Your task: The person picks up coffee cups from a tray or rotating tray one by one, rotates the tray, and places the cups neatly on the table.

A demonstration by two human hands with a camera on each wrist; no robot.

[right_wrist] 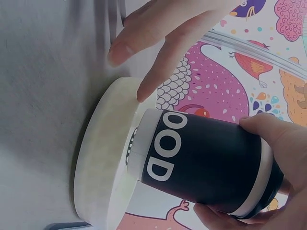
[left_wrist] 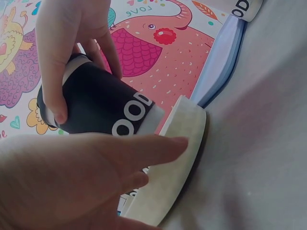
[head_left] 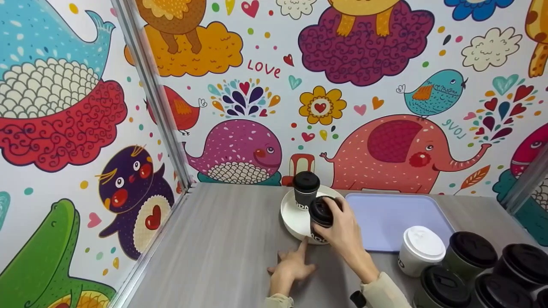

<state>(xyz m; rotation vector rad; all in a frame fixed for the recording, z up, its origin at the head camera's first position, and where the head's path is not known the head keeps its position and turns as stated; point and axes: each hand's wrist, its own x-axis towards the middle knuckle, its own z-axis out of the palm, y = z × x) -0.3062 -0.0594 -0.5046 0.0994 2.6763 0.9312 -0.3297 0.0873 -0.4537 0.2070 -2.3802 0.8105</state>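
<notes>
In the head view my right hand point(head_left: 346, 231) grips a paper coffee cup point(right_wrist: 206, 160) from above, thumb and fingers round its upper part by the black lid point(head_left: 319, 210). The cup has a dark sleeve with white letters, and its pale base is over the near side of a round white dish point(head_left: 287, 220). A second dark-lidded cup point(head_left: 306, 190) stands in the dish, farther back. My left hand point(head_left: 293, 266) is at the dish's near edge, its index finger stretched out to the rim, as the left wrist view also shows.
A lavender tray point(head_left: 385, 222) lies right of the dish. At the front right stand a white-lidded cup point(head_left: 421, 250) and several black-lidded cups point(head_left: 473, 252). Patterned wall panels point(head_left: 257, 98) close off the back and left of the grey table point(head_left: 214, 248).
</notes>
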